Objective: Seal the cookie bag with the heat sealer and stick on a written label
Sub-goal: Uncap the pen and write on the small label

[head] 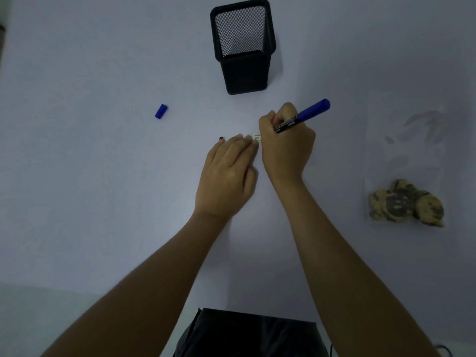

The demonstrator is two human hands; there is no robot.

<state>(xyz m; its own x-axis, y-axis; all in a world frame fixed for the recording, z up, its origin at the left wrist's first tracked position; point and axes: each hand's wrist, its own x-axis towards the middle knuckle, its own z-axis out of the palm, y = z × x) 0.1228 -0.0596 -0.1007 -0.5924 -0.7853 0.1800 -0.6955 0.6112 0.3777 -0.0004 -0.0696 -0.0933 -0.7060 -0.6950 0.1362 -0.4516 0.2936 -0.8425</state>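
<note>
- On the pale table point(103, 176), in the middle of my view, I am working over a small label point(256, 137); only a sliver of it is showing, a whitish strip with faint dark marks on it, and the rest is lying hidden under my hands.
- My left hand point(226, 173) is lying flat, palm down, its fingers straight and pressed together, and their tips are holding down the near edge of the label.
- My right hand point(286, 145) is curling tight round a marker point(301, 118), with the fingers bunched together and pinching the barrel low down; the tip is hidden behind my hand, so I cannot tell whether it is touching the label.
- The marker is showing a black barrel with pale print and a blue end, and it is tilting up and away to the right.
- Its blue cap point(161, 111) is lying on its side well apart to the left.
- The cookie bag point(407, 161) is lying flat at the right, well away from my hands: it is clear and nearly invisible against the table, and the brown, dark-spotted cookies point(407, 203) are piling together at its near end.
- A black mesh pen holder point(243, 45) is standing upright beyond my hands.
</note>
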